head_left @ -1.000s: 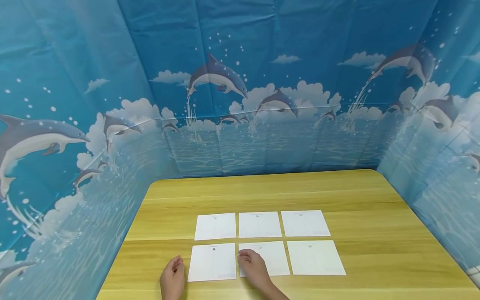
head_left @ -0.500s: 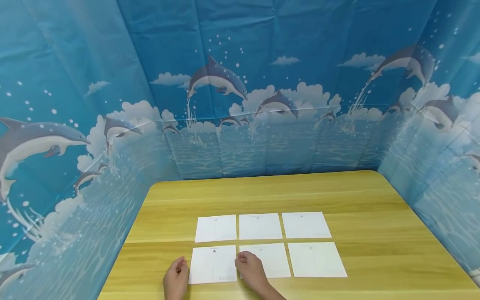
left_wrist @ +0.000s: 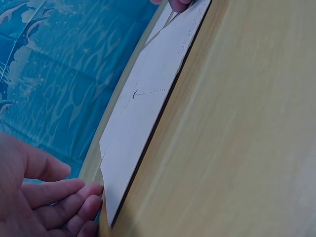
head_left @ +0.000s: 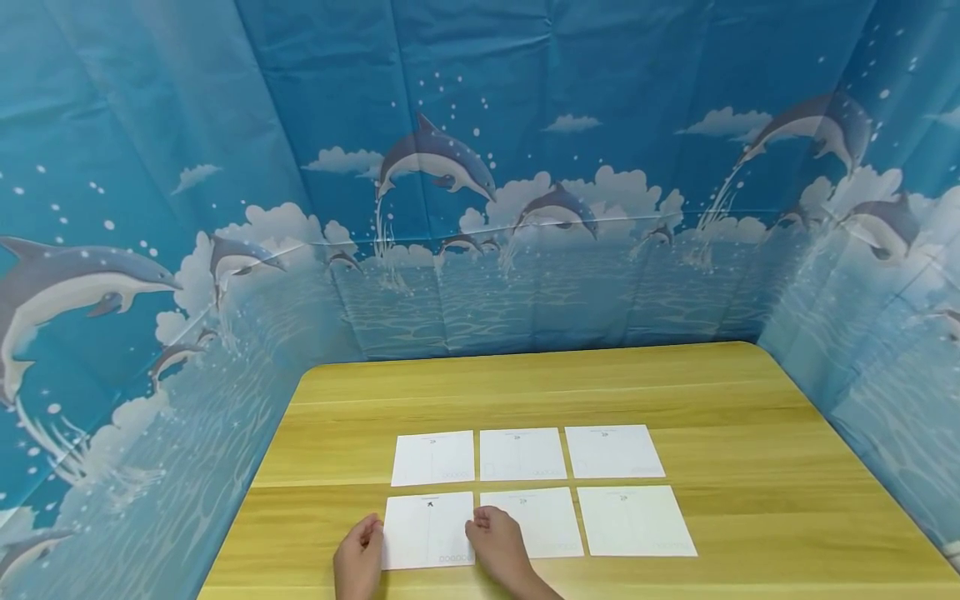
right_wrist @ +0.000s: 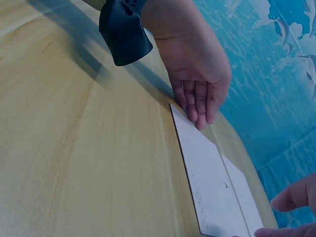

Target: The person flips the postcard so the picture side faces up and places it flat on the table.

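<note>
Several white postcards lie in two rows on the wooden table. At the near left is one postcard (head_left: 420, 533) with a small dark mark at its top and a row of small boxes at its lower right. My left hand (head_left: 358, 558) is at its left edge, with loosely bent fingertips touching or almost touching it; in the left wrist view the thumb (left_wrist: 47, 165) stands apart from the fingers. At its right edge is my right hand (head_left: 500, 546), fingertips against that side. This hand partly covers the near middle postcard (head_left: 543, 525).
The near right postcard (head_left: 636, 521) lies beside the middle one. Behind them are the far left (head_left: 433, 458), far middle (head_left: 521, 454) and far right (head_left: 615, 452) postcards. Narrow gaps separate the cards. A blue dolphin-print curtain (head_left: 480, 292) surrounds the table (head_left: 750, 433).
My left hand has moved right, up to the near left postcard's left edge. My right hand has shifted slightly left to its right edge. The view has tilted slightly.
</note>
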Demonstrator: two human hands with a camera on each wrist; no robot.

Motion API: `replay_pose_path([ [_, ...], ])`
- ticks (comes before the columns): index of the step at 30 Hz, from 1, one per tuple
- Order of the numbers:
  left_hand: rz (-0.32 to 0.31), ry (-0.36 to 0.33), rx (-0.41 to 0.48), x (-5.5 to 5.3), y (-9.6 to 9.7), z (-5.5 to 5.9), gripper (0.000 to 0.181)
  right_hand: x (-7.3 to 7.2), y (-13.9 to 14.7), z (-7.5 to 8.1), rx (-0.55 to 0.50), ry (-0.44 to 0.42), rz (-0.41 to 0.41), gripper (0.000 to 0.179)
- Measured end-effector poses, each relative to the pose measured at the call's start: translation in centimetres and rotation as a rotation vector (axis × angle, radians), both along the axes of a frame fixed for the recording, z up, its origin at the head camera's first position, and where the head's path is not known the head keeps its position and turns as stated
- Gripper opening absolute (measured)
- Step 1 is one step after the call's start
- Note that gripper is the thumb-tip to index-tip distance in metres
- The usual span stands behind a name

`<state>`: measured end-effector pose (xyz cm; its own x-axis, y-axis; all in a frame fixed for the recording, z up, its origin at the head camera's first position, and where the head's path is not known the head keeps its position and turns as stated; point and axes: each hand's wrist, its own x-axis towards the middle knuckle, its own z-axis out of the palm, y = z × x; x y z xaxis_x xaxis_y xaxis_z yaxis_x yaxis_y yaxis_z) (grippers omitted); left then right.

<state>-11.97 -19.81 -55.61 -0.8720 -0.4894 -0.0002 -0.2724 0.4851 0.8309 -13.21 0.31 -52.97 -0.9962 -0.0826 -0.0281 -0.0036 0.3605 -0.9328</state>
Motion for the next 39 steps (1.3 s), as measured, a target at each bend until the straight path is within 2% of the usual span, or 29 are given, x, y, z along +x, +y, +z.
replay_pose_path([
  [15,0.000,0.018,-0.044,-0.2,0.3,0.1,0.028,-0.1,-0.5,0.2,-0.021,0.010,0.007,0.029],
  [27,0.017,0.014,-0.018,-0.2,0.4,0.0,0.030,-0.3,-0.7,-0.1,0.002,-0.004,-0.027,0.027],
  [34,0.033,0.009,0.015,-0.1,0.6,-0.2,0.030,-0.1,-0.6,0.0,-0.045,-0.053,-0.027,0.029],
  [39,0.046,0.001,0.034,-0.3,1.1,0.1,0.029,-0.1,-0.6,-0.1,-0.038,-0.046,-0.048,0.027],
])
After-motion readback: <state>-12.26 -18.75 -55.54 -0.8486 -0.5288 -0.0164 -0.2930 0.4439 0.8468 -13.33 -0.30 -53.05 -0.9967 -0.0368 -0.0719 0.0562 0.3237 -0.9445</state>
